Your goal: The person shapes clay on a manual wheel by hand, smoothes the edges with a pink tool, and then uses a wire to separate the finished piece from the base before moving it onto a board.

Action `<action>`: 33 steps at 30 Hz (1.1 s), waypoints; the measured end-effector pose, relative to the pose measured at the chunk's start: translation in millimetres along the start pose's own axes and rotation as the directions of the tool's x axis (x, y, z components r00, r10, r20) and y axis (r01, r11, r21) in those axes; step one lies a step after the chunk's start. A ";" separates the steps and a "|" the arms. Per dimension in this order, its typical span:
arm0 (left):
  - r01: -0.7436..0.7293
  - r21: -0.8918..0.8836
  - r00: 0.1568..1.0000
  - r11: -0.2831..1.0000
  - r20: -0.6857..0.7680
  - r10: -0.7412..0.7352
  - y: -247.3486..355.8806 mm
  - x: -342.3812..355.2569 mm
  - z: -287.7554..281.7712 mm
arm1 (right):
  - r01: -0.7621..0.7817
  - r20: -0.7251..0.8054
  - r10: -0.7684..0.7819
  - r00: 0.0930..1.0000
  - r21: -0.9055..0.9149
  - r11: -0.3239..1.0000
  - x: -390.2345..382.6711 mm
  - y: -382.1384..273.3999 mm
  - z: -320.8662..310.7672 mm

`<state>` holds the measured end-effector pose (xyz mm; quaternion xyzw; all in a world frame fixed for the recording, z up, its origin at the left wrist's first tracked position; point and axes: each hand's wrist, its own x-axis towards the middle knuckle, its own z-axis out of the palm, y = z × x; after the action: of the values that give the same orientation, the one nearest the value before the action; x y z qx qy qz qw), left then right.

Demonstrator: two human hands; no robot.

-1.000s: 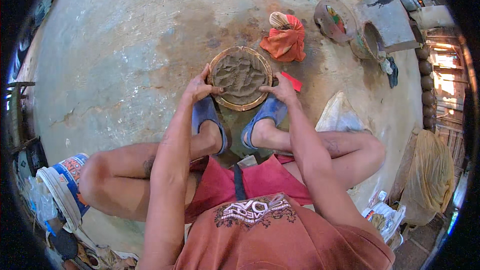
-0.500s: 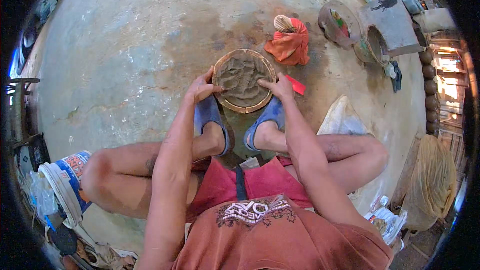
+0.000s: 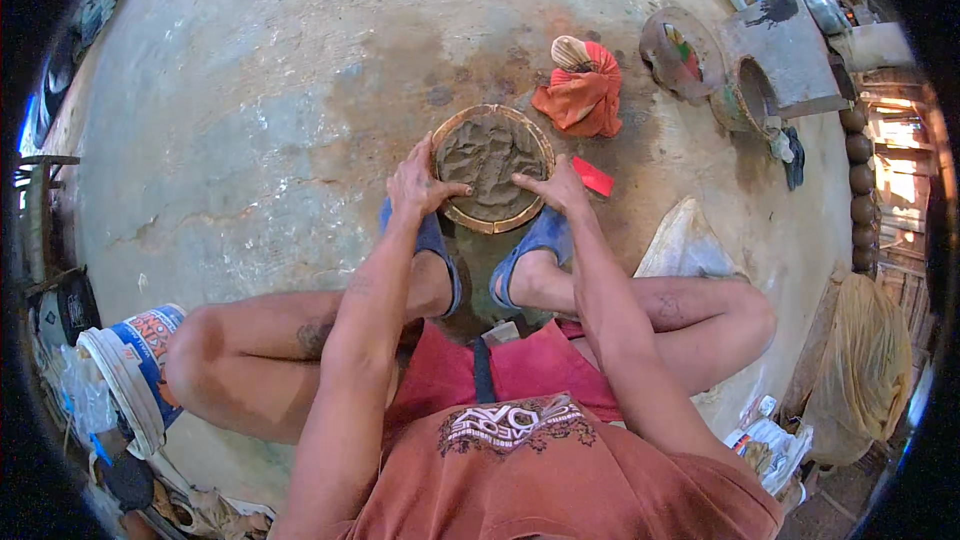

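Observation:
A round light-brown ring mould (image 3: pixel 495 113) filled with lumpy grey-brown clay (image 3: pixel 485 155) sits over the tips of my blue slippers (image 3: pixel 548 235). My left hand (image 3: pixel 420 180) grips the ring's left side, thumb on the clay near the lower-left edge. My right hand (image 3: pixel 555 185) holds the opposite side, with its thumb pressed on the clay. An orange-red cloth bundle with a pale striped top (image 3: pixel 585 90) lies beyond it, up and right. A small flat red piece (image 3: pixel 593 178) lies just right of my right hand.
At upper right stand a grey slab (image 3: pixel 780 50), a round worn container (image 3: pixel 680 45) and another open vessel (image 3: pixel 750 100). A pale sack (image 3: pixel 680 240) lies by my right leg. A white-and-blue bucket (image 3: pixel 130 370) stands by my left knee, and a yellowish sack (image 3: pixel 860 370) at far right.
My left hand has shifted up along the ring's side, and its thumb reaches further over the clay. My right thumb also sits further onto the clay than a second ago.

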<state>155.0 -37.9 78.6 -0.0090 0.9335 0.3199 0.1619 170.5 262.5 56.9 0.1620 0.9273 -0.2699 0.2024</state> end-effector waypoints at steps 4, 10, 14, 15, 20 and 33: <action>0.026 -0.030 1.000 0.999 0.001 -0.026 3.0 -16.0 -5.6 | 0.091 0.093 -0.099 0.991 0.082 0.992 -12.8 -6.8 -7.9; -0.131 0.443 0.978 0.887 -0.090 0.189 8.9 -71.3 32.0 | -0.001 0.002 0.002 1.000 -0.118 0.993 -21.1 -4.7 6.1; -0.190 0.445 0.964 0.875 -0.083 0.252 13.8 -71.7 27.5 | -0.057 0.056 0.062 0.997 -0.081 0.995 -16.7 -9.9 8.2; -0.188 0.453 0.965 0.871 -0.078 0.249 9.2 -73.7 29.5 | -0.087 0.039 0.091 0.995 -0.099 0.991 -21.3 -20.3 7.7; -0.269 0.464 0.940 0.844 -0.065 0.335 37.0 -64.0 38.2 | -0.113 0.051 0.119 0.992 -0.106 0.988 -27.1 -27.3 -2.2; -0.463 0.341 0.887 0.819 0.187 0.423 55.5 -16.4 19.8 | 0.078 -0.087 -0.056 0.995 0.262 0.962 -14.9 -1.9 2.8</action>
<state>169.7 16.8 101.9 0.2560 0.9438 0.1639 0.1296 183.4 256.5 62.5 0.1667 0.8952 -0.3914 0.1329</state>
